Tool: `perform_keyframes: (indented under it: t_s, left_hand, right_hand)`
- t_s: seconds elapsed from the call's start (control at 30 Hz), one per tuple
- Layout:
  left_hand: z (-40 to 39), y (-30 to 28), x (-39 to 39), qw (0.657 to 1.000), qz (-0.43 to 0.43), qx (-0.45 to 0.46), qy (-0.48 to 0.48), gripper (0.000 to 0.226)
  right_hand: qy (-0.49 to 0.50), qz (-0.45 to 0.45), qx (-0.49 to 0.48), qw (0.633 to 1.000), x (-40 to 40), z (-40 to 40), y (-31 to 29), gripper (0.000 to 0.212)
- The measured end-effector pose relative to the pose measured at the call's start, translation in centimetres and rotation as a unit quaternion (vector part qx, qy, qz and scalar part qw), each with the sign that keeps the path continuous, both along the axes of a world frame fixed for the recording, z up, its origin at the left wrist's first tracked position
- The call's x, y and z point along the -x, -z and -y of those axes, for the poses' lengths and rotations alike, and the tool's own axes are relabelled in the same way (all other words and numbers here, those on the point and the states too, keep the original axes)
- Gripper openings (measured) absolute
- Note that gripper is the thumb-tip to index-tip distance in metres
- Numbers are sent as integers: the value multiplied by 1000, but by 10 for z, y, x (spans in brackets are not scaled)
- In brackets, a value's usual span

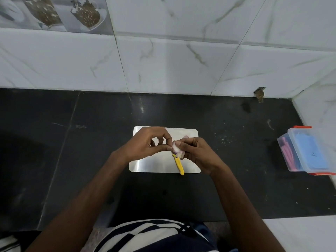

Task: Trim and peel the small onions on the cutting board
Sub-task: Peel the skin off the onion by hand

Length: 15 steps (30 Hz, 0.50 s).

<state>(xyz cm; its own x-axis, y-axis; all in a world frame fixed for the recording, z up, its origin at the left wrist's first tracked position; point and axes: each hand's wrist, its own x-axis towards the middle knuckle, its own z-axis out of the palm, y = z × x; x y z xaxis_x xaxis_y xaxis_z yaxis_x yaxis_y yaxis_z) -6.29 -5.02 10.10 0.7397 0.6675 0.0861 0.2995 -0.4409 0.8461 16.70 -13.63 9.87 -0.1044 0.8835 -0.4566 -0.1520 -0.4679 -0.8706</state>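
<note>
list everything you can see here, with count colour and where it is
cutting board: one, white, on the middle of the dark counter
onion: one, pale purple-white, held above the board between both hands
second onion: one, pinkish, on the board behind the right hand, mostly hidden
knife: one, yellow handle, near the board's front edge, blade end hidden under the onion
plastic box: one, clear with orange clips, blue and pink contents, at the counter's right edge
counter: one, black
wall tiles: white marbled, behind the counter
left hand: one, fingers pinching the onion
right hand: one, gripping the onion
</note>
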Motion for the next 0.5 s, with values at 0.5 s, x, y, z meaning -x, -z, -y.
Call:
perform_keyframes:
  t_s: [0.5]
  left_hand:
    - [51, 15, -24, 979, 78, -62, -178, 17]
  right_hand:
    - [244, -183, 103, 947, 24, 9, 1, 37]
